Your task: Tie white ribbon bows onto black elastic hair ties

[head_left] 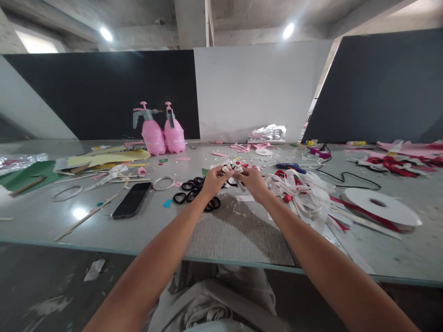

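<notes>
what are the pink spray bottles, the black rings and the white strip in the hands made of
Pink spray bottles: likely plastic, smooth moulded bodies. Black rings: probably elastic hair ties, matte thin loops. White strip, held by left hand and right hand: seemingly ribbon, limp and folded.

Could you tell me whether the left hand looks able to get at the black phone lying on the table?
Probably yes: the phone lies uncovered just left of the left hand, nothing between, though that hand grips a white ribbon piece.

Two round ceiling lamps (pixel 106 33) (pixel 288 30) give bright, even light, and one glares back off the glossy table (pixel 79 213). Soft shadows fall beneath the forearms. Wide-angle distortion bends the edges; distant clutter appears slightly soft.
</notes>
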`<state>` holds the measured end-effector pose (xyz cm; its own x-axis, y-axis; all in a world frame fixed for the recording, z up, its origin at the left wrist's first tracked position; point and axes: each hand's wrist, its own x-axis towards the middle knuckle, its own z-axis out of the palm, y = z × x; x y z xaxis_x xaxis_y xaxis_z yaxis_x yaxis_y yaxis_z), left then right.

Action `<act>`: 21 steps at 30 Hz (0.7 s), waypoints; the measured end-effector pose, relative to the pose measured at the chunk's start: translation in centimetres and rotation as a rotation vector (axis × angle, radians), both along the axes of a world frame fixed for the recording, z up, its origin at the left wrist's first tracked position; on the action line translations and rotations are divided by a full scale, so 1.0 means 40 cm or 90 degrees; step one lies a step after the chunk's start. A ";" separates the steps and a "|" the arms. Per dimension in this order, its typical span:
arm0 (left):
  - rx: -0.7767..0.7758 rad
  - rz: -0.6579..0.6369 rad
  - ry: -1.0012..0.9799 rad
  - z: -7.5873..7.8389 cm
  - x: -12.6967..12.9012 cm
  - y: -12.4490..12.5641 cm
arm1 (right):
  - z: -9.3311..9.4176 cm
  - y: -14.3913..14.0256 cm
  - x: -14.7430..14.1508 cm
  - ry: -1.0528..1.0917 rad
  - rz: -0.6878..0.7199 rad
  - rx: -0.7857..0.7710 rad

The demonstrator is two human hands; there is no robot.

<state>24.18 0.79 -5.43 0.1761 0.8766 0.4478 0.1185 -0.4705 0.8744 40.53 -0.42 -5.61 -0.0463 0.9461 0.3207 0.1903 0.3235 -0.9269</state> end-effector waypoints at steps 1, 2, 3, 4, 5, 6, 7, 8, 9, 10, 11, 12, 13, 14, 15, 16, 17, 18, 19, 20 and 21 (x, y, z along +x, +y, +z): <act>-0.007 -0.009 -0.001 -0.003 0.001 0.002 | -0.002 0.000 -0.001 -0.016 -0.006 0.006; -0.012 -0.008 -0.003 -0.007 0.002 0.004 | -0.004 0.000 0.000 -0.032 -0.017 0.012; -0.018 -0.001 -0.002 -0.010 0.002 0.005 | -0.005 0.001 0.001 -0.049 -0.028 0.015; -0.023 0.008 0.000 -0.013 0.001 0.007 | -0.007 0.003 0.002 -0.065 -0.039 0.018; -0.029 0.014 0.004 -0.015 0.000 0.008 | -0.008 0.004 0.004 -0.081 -0.048 0.022; -0.034 0.018 0.008 -0.017 0.000 0.009 | -0.008 0.006 0.007 -0.095 -0.055 0.025; -0.035 0.021 0.012 -0.018 0.000 0.010 | -0.007 0.007 0.010 -0.110 -0.062 0.029; -0.033 0.024 0.016 -0.018 0.000 0.010 | -0.005 0.008 0.012 -0.123 -0.069 0.033; -0.028 0.027 0.017 -0.019 0.000 0.010 | -0.004 0.008 0.014 -0.135 -0.073 0.037; -0.023 0.031 0.016 -0.018 0.000 0.010 | -0.003 0.009 0.016 -0.146 -0.076 0.042; -0.018 0.039 0.012 -0.018 0.001 0.010 | -0.002 0.009 0.017 -0.154 -0.077 0.046; -0.014 0.049 0.008 -0.017 0.001 0.009 | -0.003 0.009 0.017 -0.159 -0.074 0.048; -0.012 0.059 0.008 -0.017 0.001 0.008 | -0.005 0.009 0.016 -0.159 -0.070 0.047; -0.013 0.070 0.012 -0.017 0.000 0.008 | -0.007 0.010 0.014 -0.158 -0.064 0.045; -0.013 0.079 0.021 -0.017 0.000 0.008 | -0.010 0.012 0.013 -0.159 -0.057 0.044; -0.009 0.085 0.031 -0.017 -0.001 0.008 | -0.011 0.014 0.013 -0.163 -0.049 0.045; -0.001 0.086 0.037 -0.017 -0.002 0.008 | -0.011 0.018 0.015 -0.168 -0.043 0.048; 0.008 0.085 0.034 -0.017 -0.004 0.010 | -0.008 0.022 0.020 -0.172 -0.044 0.053; 0.018 0.085 0.024 -0.016 -0.006 0.012 | -0.003 0.027 0.029 -0.174 -0.056 0.059; 0.028 0.090 0.010 -0.016 -0.008 0.015 | 0.006 0.032 0.043 -0.167 -0.077 0.063; 0.036 0.102 -0.005 -0.014 -0.012 0.018 | 0.016 0.037 0.060 -0.150 -0.109 0.062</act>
<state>23.70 1.52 -6.01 0.0321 0.8669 0.4975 0.1885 -0.4941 0.8487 42.91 1.07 -4.97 0.0278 0.9121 0.4091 0.4558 0.3527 -0.8172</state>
